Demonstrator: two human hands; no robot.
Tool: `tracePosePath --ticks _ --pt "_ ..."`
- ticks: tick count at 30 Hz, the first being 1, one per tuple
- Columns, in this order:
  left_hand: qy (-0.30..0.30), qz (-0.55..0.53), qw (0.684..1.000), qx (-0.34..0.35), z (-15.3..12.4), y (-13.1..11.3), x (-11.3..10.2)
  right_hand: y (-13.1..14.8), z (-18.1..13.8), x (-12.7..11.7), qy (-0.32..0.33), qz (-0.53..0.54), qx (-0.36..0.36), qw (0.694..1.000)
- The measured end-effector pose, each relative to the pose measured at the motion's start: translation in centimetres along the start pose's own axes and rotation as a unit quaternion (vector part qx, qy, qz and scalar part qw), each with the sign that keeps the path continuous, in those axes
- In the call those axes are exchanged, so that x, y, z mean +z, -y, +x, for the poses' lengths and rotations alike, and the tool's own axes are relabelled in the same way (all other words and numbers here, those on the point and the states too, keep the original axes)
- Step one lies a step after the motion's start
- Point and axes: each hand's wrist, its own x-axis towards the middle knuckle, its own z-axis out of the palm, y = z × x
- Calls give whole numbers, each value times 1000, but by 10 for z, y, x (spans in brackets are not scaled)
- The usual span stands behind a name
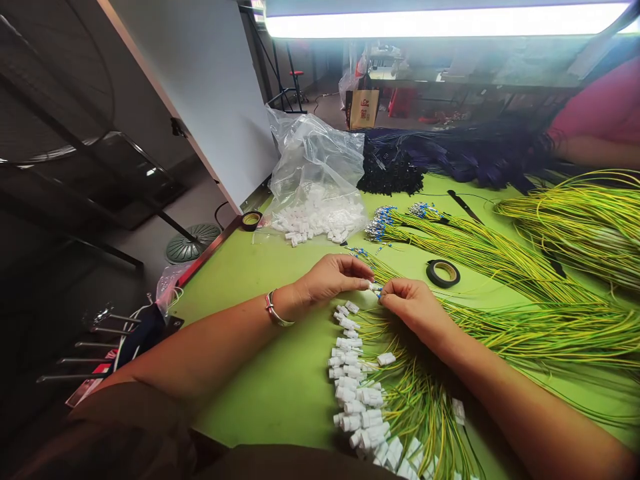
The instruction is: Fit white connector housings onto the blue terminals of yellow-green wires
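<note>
Nearest, at six o'clock, a row of wired white connectors is running off the lower edge of the green table. At centre, the left hand is pinching a small white connector, mostly hidden by its fingertips; the right hand is pinching a yellow-green wire whose blue tip is barely showing against it. At eleven o'clock a clear bag is blurring loose housings. At two o'clock a co-worker's pink sleeve is being cropped.
</note>
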Motion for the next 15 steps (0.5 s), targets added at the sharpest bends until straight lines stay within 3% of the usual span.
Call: tracePosePath --ticks 8,15 --pt "26 55 998 19 -2 0 7 1 -2 1 10 4 -21 1000" --pt "5 2 1000 -7 -3 6 9 3 -4 1 62 70 46 995"
